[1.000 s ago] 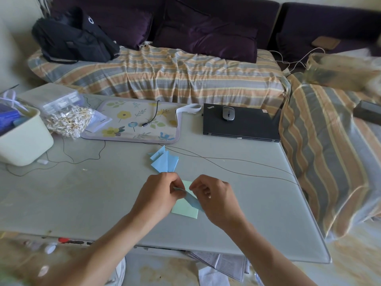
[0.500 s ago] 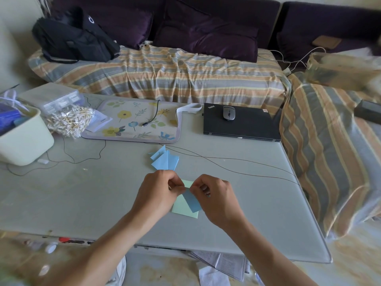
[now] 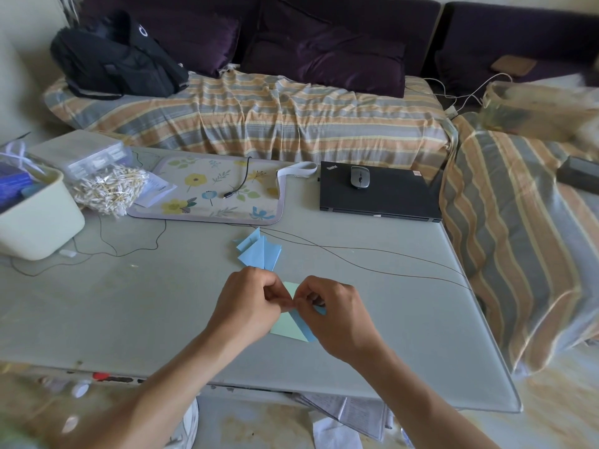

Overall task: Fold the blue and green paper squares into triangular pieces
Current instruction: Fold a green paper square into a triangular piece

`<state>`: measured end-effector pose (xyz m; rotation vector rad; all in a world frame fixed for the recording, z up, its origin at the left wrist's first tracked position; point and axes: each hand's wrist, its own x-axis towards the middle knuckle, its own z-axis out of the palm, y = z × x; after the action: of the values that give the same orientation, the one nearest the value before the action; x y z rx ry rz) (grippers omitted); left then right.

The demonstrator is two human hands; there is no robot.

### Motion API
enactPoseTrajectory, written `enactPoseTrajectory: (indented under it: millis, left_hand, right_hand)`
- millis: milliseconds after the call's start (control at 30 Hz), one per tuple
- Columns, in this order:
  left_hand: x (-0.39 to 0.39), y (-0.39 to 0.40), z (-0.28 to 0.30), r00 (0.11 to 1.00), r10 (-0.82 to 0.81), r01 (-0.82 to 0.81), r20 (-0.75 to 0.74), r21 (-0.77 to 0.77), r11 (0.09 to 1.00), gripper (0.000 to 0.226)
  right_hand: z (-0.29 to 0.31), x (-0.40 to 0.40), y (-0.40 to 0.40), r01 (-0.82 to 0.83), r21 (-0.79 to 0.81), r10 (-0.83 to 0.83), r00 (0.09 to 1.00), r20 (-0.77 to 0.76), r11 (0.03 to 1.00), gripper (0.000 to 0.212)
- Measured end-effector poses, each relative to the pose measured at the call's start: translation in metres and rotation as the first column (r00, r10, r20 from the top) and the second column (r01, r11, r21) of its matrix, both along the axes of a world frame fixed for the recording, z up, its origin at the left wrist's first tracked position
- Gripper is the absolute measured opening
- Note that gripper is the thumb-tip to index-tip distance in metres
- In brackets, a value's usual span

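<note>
Both hands, left (image 3: 249, 303) and right (image 3: 330, 314), pinching the blue paper (image 3: 303, 325) right between them, just over the green square (image 3: 287, 330) on the worktop (image 3: 129, 303).

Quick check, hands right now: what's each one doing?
Left hand: fingers curled, pinching the blue paper at its upper end.
Right hand: fingers curled, pinching the same blue paper above the green square.

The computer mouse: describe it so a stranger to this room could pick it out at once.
Start at the grey table and look to its far right corner, where a closed black laptop lies flat. The mouse sits on top of the laptop lid, near its back edge. It is the only small, rounded, silver-grey thing there, with a dark stripe down its middle.
</note>
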<state>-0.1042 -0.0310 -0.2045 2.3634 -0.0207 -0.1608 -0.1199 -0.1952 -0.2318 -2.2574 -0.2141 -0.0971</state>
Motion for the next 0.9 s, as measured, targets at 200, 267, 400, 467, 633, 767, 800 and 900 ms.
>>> enactPoseTrajectory:
  millis: [200, 267, 400, 467, 633, 767, 800, 900]
  left_hand:
    - [0.0004, -0.0024, 0.0000, 1.000, 0.029, -0.029, 0.004, 0.017, 0.999, 0.015]
    - [0.0007, -0.0032, 0.0009, 0.999, 0.044, -0.045, 0.021, 0.024, 0.999, 0.014]
    - [0.0027, -0.0023, -0.0026, 0.998, 0.028, -0.029, 0.053, 0.023, 0.999, 0.013]
    - [0.0023, -0.0028, -0.0045, 0.999, -0.026, 0.026, 0.043, 0.004, 1.000, 0.011]
    - [0.0026, -0.0019, -0.0063, 0.998, -0.056, 0.055, 0.042, 0.021, 0.998, 0.007]
    - [0.0025, -0.0044, -0.0044, 0.997, -0.002, -0.003, 0.077, 0.062, 0.998, 0.010]
    - [0.0021, -0.0057, -0.0035, 0.997, 0.006, -0.011, 0.076, 0.064, 0.998, 0.010]
    - [0.0013, -0.0065, -0.0031, 0.998, 0.023, -0.029, 0.066, 0.086, 0.996, 0.013]
  right_hand:
    - [0.0033, 0.0008, 0.0005, 0.018, 0.001, -0.018, 1.000, -0.002, 1.000, 0.011]
    - [0.0032, 0.0022, 0.0001, 0.060, -0.003, -0.060, 0.998, -0.016, 0.998, 0.009]
    - [0.0017, 0.0036, -0.0029, 0.103, -0.008, -0.103, 0.994, -0.031, 0.995, 0.010]
    - [0.0006, 0.0034, -0.0037, 0.090, -0.024, -0.091, 0.996, -0.022, 0.996, 0.011]
    - [-0.0014, 0.0016, -0.0023, 0.061, -0.024, -0.062, 0.997, -0.038, 0.998, 0.011]
    - [0.0017, 0.0018, 0.0013, 0.074, 0.003, -0.073, 0.996, -0.054, 0.997, 0.010]
    - [0.0019, 0.0020, 0.0023, 0.077, 0.002, -0.077, 0.995, -0.059, 0.997, 0.010]
    - [-0.0002, 0.0030, 0.0032, 0.102, -0.021, -0.104, 0.993, -0.064, 0.995, 0.011]
